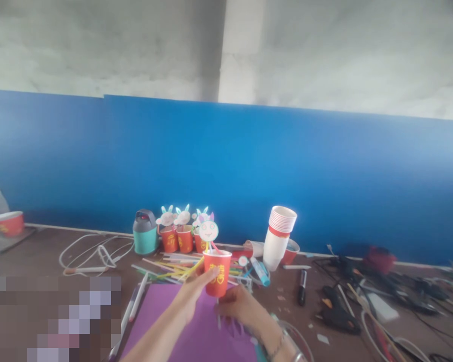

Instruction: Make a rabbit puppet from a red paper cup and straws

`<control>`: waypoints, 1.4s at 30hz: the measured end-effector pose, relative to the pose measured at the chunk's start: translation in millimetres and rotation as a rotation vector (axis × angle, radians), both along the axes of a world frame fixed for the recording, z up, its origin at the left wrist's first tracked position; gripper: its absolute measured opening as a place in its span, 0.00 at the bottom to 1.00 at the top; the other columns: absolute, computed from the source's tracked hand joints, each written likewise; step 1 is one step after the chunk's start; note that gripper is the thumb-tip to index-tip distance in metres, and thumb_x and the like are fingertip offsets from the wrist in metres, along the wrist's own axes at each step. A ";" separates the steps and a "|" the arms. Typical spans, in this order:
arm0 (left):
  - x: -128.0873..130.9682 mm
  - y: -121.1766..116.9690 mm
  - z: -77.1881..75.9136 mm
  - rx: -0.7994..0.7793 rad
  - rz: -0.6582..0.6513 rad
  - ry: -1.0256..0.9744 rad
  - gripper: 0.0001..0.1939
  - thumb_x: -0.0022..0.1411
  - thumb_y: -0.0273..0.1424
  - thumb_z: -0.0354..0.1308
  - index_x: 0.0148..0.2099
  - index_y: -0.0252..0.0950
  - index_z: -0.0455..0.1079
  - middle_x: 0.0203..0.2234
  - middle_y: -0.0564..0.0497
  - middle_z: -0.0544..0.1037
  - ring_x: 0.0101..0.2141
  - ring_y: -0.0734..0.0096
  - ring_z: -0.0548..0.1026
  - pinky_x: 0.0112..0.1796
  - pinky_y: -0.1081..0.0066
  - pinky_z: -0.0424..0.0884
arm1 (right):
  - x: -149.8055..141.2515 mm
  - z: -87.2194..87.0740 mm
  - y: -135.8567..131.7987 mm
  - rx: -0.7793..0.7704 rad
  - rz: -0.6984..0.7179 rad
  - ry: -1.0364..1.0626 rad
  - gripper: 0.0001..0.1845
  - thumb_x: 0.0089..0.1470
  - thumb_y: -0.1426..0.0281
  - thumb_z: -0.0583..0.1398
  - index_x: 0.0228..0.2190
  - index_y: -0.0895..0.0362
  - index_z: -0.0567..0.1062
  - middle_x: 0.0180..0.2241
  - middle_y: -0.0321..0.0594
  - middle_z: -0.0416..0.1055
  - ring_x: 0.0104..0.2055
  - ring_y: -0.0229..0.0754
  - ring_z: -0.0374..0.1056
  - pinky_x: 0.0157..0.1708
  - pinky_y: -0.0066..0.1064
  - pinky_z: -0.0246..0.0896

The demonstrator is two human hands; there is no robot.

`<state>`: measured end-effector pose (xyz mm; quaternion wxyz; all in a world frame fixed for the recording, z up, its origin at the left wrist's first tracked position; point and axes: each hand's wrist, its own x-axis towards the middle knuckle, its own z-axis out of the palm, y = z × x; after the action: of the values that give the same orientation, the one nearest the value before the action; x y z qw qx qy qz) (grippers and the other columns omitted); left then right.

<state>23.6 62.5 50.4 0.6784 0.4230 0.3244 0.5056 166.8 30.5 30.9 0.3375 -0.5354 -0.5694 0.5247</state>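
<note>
My left hand (196,285) is wrapped round a red paper cup (222,286) with yellow print, held upright above a purple sheet (158,322). A paper face cutout (209,230) with pointed pink-purple ears stands up out of the cup, coloured straws beside it. Just below the cup's base, my right hand (239,304) is closed at a thin pale straw (218,321) that points downward. Blur hides exactly how the fingers meet it. Behind the cup lies a spread of coloured straws (173,269).
Several red cups (169,241) with similar paper faces stand behind, beside a teal container (145,236). A stack of paper cups (277,236), a glue stick (260,273), a black marker (302,287) and a glue gun (337,311) among cables are to the right. A blue partition (226,166) bounds the back.
</note>
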 end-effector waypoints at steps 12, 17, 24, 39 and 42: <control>-1.2 3.2 -4.9 0.043 -0.041 0.039 0.22 0.45 0.38 0.69 0.44 0.36 0.75 0.34 0.46 0.80 0.35 0.60 0.76 0.38 0.68 0.69 | 12.5 19.7 -9.0 -0.092 0.160 -0.107 0.09 0.42 0.70 0.59 0.16 0.59 0.75 0.14 0.34 0.67 0.17 0.33 0.62 0.19 0.24 0.53; -0.8 -1.1 2.3 0.059 -0.130 0.037 0.22 0.44 0.38 0.70 0.43 0.36 0.76 0.35 0.46 0.80 0.36 0.61 0.75 0.38 0.70 0.67 | 46.9 56.2 -21.3 0.122 -0.127 -0.264 0.17 0.49 0.61 0.59 0.16 0.58 0.73 0.16 0.38 0.71 0.18 0.37 0.64 0.20 0.27 0.56; 2.1 -21.7 9.5 0.069 -0.558 0.019 0.28 0.40 0.37 0.71 0.46 0.35 0.75 0.37 0.43 0.79 0.38 0.57 0.75 0.39 0.66 0.67 | 49.8 62.0 -11.3 0.375 -0.400 -0.065 0.23 0.44 0.54 0.64 0.34 0.61 0.77 0.36 0.47 0.76 0.41 0.52 0.69 0.40 0.37 0.63; 7.6 -22.8 -2.6 0.089 -0.638 -0.018 0.29 0.42 0.35 0.71 0.49 0.34 0.73 0.36 0.43 0.79 0.34 0.63 0.75 0.38 0.67 0.68 | 43.2 59.8 -12.1 0.245 -0.331 0.101 0.11 0.43 0.65 0.63 0.27 0.62 0.76 0.25 0.37 0.70 0.30 0.40 0.65 0.32 0.29 0.61; 6.7 -23.1 -3.1 0.097 -0.639 -0.032 0.29 0.43 0.34 0.70 0.50 0.34 0.73 0.37 0.43 0.79 0.35 0.61 0.75 0.39 0.67 0.68 | 42.9 60.4 -13.9 0.244 -0.318 0.061 0.12 0.45 0.64 0.61 0.28 0.62 0.76 0.24 0.37 0.69 0.30 0.39 0.65 0.32 0.29 0.62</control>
<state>30.3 39.4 47.3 0.7868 0.5273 0.1401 0.2887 209.7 16.5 91.3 0.4955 -0.5575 -0.5265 0.4080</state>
